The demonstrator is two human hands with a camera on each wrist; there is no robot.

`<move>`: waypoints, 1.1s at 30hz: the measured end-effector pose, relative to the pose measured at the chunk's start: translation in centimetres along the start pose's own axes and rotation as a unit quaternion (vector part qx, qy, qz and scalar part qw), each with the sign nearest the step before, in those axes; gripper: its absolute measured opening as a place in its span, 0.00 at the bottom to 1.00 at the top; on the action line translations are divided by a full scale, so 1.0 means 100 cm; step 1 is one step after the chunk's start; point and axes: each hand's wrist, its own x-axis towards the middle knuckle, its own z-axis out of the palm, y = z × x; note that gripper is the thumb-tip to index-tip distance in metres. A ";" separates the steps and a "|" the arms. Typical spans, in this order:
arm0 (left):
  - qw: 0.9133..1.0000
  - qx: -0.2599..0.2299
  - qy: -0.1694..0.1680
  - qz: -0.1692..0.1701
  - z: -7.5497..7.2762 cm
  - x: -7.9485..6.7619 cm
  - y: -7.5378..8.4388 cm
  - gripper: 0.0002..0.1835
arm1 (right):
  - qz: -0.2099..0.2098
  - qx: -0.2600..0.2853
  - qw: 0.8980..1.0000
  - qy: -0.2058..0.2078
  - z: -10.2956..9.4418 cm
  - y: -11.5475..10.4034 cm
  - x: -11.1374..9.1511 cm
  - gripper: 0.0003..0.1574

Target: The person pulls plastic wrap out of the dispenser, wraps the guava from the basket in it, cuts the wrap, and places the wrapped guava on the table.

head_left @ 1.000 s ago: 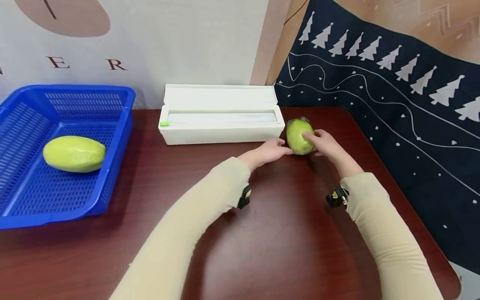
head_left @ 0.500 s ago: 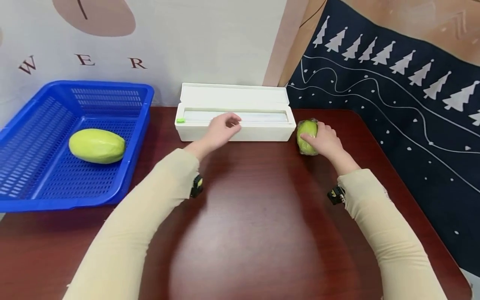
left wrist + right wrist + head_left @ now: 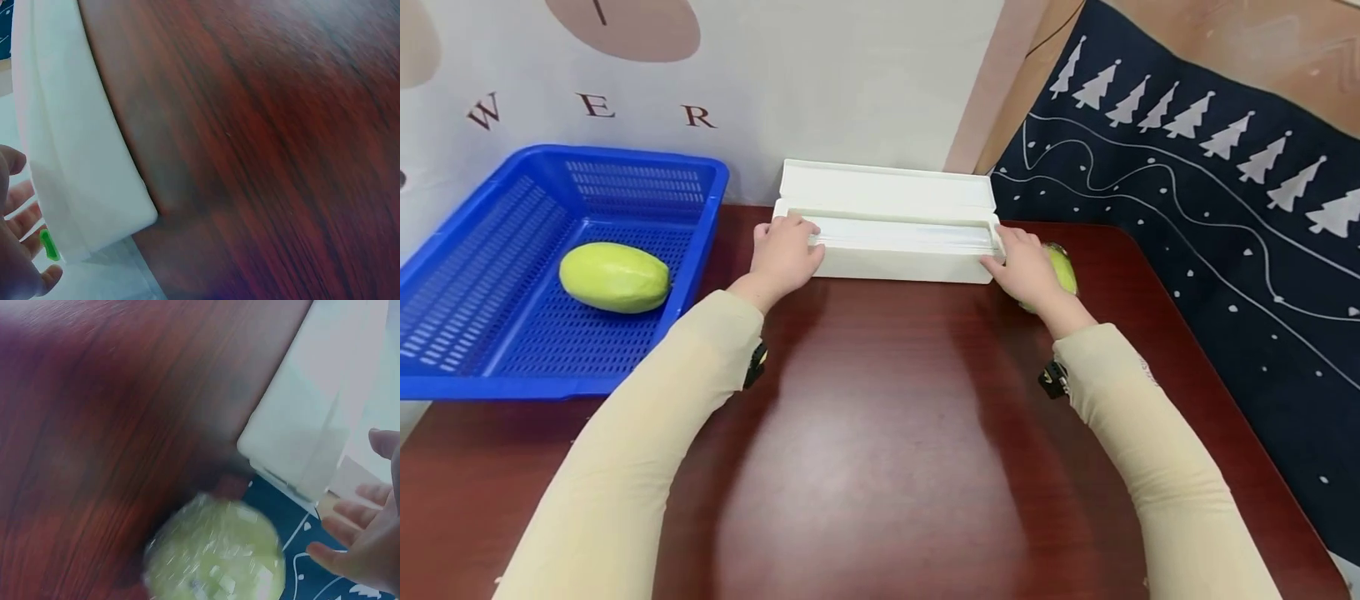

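Note:
A long white cling film dispenser (image 3: 902,265) stands at the back of the table with its lid raised, a pale roll lying inside. My left hand (image 3: 782,257) is at its left end, fingers spread loosely by a small green tab (image 3: 49,245). At the right end is my right hand (image 3: 1028,268); the right wrist view has its fingers (image 3: 356,512) apart and holding nothing. Whether either hand touches the box is hard to tell. A yellow-green fruit wrapped in clear film (image 3: 215,553) sits right of the box, partly hidden behind my right hand in the head view.
On the left, a blue plastic basket (image 3: 709,212) contains a second, oblong yellow-green fruit (image 3: 614,277). A pale printed backdrop (image 3: 865,83) rises behind the box. Dark blue tree-patterned cloth (image 3: 1210,250) hangs along the right edge of the brown table (image 3: 865,417).
My left hand has moved leftward from beside the wrapped fruit to the box's left end. My right hand has let go of that fruit and shifted left to the box's right end.

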 end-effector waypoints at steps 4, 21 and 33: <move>0.999 0.031 0.002 0.017 0.002 0.000 0.001 0.20 | -0.025 -0.024 0.999 -0.015 0.007 -0.006 0.006 0.32; 0.996 0.070 0.044 0.025 0.000 0.012 -0.001 0.13 | -0.018 -0.028 0.998 0.059 0.011 -0.010 0.019 0.15; 0.997 0.070 0.013 0.034 -0.005 0.018 -0.002 0.14 | -0.039 -0.064 0.996 0.041 0.009 -0.009 0.029 0.14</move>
